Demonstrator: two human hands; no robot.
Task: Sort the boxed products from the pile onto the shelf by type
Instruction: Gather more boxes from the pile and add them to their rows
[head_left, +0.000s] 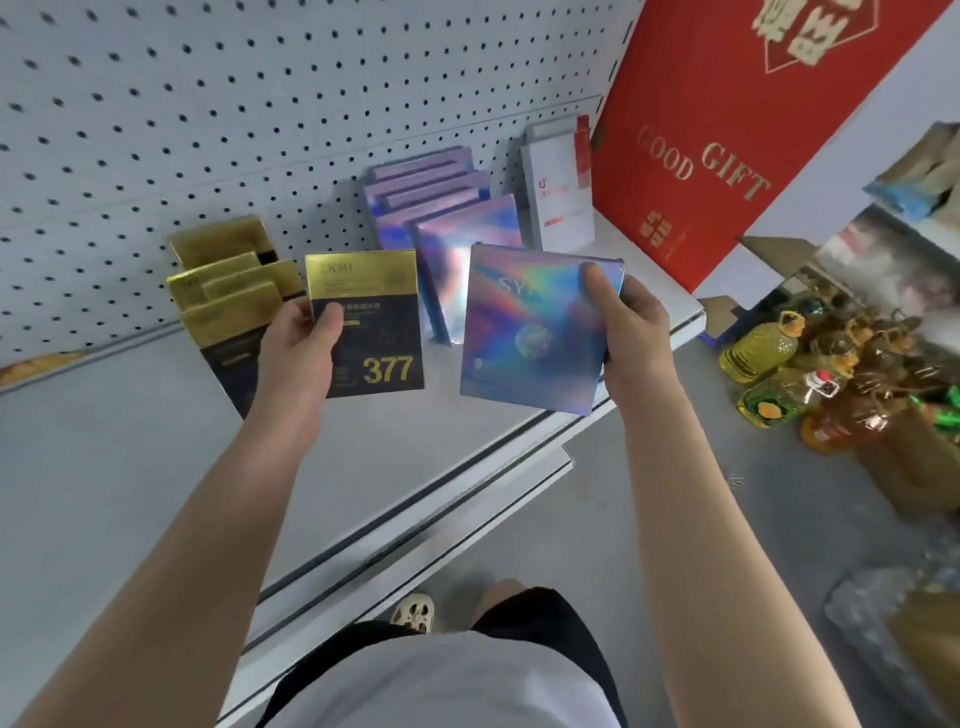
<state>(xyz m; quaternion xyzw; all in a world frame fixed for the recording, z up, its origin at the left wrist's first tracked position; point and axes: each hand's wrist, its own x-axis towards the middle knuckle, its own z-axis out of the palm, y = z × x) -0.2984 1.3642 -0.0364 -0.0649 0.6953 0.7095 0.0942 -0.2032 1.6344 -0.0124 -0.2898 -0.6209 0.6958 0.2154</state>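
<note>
Black-and-gold box (366, 322) pinched by left hand (301, 348), thumb on front face, held above shelf (156, 441) just before gold stack (228, 280). Holographic box (535, 327) gripped at right edge by right hand (634, 332), before holographic row (441, 218). Risk judged: leaning row toppled if box pushed in hard; glossy box slipped from edge grip; types mixed if hands crossed.

Red gift box (727, 140), oil bottles (769, 358) beside shelf.

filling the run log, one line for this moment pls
left hand: holds black-gold box | right hand: holds holographic box | both above shelf
</note>
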